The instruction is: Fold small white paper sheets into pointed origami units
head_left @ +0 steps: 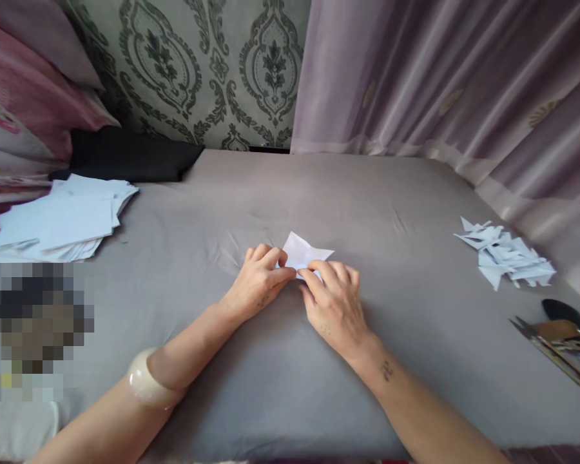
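Observation:
A small sheet of white paper (300, 250), partly folded with two pointed corners showing, is held over the middle of the grey-covered surface (290, 200). My left hand (263, 277) grips its left lower edge between thumb and curled fingers. On the right lower edge, my right hand (336, 299) pinches the paper, its fingers bent. The two thumbs are close together at the near edge, and the fingers hide part of the paper's lower side.
At the left lies a stack of white paper sheets (62, 216), before a black cloth-like item (140, 154). Folded paper pieces (510, 254) are heaped at the right. Nearer, on the right edge, lie scissors (553, 354) among other small items. A blurred-out patch (36, 322) covers the left foreground.

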`<state>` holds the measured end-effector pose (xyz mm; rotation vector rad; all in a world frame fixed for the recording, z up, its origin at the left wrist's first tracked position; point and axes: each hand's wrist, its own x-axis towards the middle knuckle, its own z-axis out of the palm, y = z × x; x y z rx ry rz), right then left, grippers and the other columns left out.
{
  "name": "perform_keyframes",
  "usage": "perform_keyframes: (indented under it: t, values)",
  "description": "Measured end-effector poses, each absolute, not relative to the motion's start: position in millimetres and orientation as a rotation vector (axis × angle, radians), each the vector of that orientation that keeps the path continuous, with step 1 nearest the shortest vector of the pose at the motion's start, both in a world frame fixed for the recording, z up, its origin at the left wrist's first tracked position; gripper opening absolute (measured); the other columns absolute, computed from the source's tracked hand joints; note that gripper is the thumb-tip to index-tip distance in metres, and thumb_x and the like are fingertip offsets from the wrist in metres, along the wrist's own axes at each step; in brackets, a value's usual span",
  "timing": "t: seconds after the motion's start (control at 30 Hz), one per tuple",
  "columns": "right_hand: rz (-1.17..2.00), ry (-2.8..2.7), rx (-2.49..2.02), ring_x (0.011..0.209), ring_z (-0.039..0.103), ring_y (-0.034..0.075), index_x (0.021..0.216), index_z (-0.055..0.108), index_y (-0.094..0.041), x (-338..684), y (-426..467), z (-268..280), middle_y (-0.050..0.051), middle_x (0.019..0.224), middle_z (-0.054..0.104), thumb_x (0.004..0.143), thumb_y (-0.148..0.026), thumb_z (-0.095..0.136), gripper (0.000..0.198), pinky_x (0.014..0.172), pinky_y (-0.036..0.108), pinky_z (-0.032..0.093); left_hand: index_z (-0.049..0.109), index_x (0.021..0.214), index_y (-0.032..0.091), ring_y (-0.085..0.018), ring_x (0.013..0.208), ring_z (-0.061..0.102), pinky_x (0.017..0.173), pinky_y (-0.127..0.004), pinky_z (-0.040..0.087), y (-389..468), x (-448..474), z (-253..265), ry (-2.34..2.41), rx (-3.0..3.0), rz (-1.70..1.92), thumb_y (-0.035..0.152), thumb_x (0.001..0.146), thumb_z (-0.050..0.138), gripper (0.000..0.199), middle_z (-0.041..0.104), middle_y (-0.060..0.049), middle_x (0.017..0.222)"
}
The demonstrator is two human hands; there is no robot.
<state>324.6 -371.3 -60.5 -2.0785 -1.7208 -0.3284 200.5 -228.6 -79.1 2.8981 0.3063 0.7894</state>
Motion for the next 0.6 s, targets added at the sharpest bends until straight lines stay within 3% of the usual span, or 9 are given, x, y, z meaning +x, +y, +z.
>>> perform_keyframes:
  t: [0.13,0.27,0.47,0.6]
  values:
    - [-0.332,-1.825,-2.091,0.084,0.051,0.019,0.094,0.067,-0.020,325,-367,-70,0.003,0.085,0.065,0.090,-0.010,0.051,0.018,0.084,0.037,0.030,0.070,0.092,0.025,-0.020,0.088,0.047,0.076,-0.035,0.031,-229,200,-78,0.299,2.899,0.703,0.027,0.094,0.052,0.018,0.063,-0.005,0.092]
    - [-0.347,-1.898,-2.102,0.083,0.049,0.020,0.099,0.067,-0.018,323,-365,-69,0.005,0.086,0.064,0.090,-0.009,0.050,0.022,0.083,0.037,0.030,0.065,0.102,0.020,-0.023,0.093,0.048,0.077,-0.036,0.032,-232,185,-73,0.453,2.887,0.652,0.024,0.089,0.056,0.016,0.063,-0.007,0.102]
    - [-0.293,-2.000,-2.152,0.084,0.048,0.021,0.094,0.067,-0.017,319,-363,-61,0.005,0.087,0.062,0.090,-0.007,0.049,0.021,0.081,0.036,0.029,0.069,0.087,0.023,-0.020,0.083,0.050,0.074,-0.036,0.031,-239,174,-65,0.465,2.932,0.516,0.025,0.092,0.051,0.019,0.063,-0.004,0.086]
    - [-0.201,-2.021,-2.139,0.086,0.049,0.020,0.086,0.066,-0.018,322,-360,-58,0.005,0.086,0.062,0.095,-0.016,0.047,0.021,0.080,0.035,0.028,0.071,0.085,0.023,-0.020,0.079,0.053,0.071,-0.036,0.031,-244,177,-66,0.540,2.895,0.443,0.027,0.094,0.051,0.022,0.065,-0.003,0.080]
